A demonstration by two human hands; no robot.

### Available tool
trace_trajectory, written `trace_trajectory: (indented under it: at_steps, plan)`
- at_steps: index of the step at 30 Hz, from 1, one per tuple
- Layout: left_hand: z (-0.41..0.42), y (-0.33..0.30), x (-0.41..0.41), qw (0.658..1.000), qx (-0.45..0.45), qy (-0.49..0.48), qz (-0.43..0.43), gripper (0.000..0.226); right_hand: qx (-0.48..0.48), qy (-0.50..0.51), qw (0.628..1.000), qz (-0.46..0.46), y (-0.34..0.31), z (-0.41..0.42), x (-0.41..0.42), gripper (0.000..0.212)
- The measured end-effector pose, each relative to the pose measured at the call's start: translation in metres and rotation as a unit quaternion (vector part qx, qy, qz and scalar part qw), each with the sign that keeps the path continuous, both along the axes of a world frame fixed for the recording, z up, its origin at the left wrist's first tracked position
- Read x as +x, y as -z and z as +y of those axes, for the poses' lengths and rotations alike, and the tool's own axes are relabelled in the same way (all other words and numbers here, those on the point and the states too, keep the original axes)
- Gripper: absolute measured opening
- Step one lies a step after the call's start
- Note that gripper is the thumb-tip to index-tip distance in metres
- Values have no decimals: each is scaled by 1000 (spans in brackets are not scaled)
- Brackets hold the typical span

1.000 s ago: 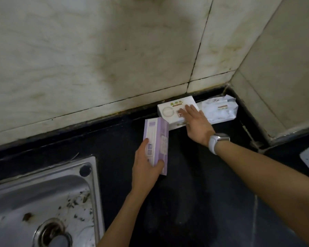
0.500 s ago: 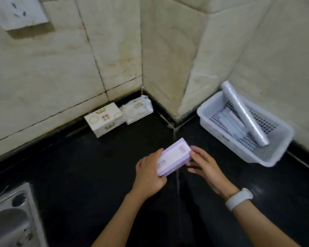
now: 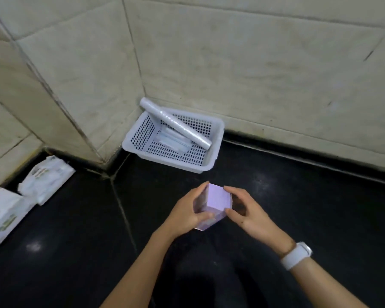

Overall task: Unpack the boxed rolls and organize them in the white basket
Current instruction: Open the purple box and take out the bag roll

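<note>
Purple box now held end-on above the dark worktop, well in front of the white basket at the back corner. Half a second ago it lay longways between the hands; a second ago it was on the worktop by the back wall beside the white carton. So it has been carried across and turned, end flap up.

Left hand wraps the box's left side, thumb across its front. Right hand has fingertips curled at the top right edge, touching or nearly so; cannot tell if a flap is pinched.

Box looks closed. Judgement: opening step about to begin.

Basket already holds one long roll propped across its rim, flatter wrapped pieces beneath. Soft white packet lies near the carton at the left edge.
</note>
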State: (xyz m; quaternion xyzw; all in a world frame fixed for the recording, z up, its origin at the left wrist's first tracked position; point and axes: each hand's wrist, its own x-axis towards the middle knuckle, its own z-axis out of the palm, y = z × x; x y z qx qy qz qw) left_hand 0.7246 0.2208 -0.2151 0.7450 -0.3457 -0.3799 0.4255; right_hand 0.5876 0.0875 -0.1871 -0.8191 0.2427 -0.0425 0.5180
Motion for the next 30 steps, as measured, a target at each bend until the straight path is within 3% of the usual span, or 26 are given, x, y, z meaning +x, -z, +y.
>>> trace_trajectory:
  at_steps: [4, 7, 11, 14, 16, 20, 25, 30]
  plan:
    - [-6, 4, -5, 999, 14, -37, 28, 53, -4, 26, 1000, 3, 7, -14, -7, 43]
    - [-12, 4, -4, 997, 2, -79, -17, 48, -11, 72, 997, -17, 11, -14, -5, 31]
    - [-23, -3, 1, 1000, 8, -3, 24, 63, -92, 103, 990, -6, 12, -16, 8, 25]
    - [-31, -2, 7, 997, 38, 68, -4, 85, -116, 45, 992, 24, 5, -25, 15, 50]
    - [-38, -3, 9, 997, 39, 65, -28, 84, -150, -3, 986, 68, -1, -32, 19, 56]
    - [-42, -5, 19, 994, 42, 101, -23, 75, -187, -47, 973, 126, -12, -45, 25, 52]
    - [-23, -5, 43, 991, 45, 130, 8, 71, -76, -58, 990, 104, -18, -38, 30, 37]
    - [-2, 4, 54, 990, 67, 128, 4, 72, -144, -102, 976, 130, -7, -10, 40, 51]
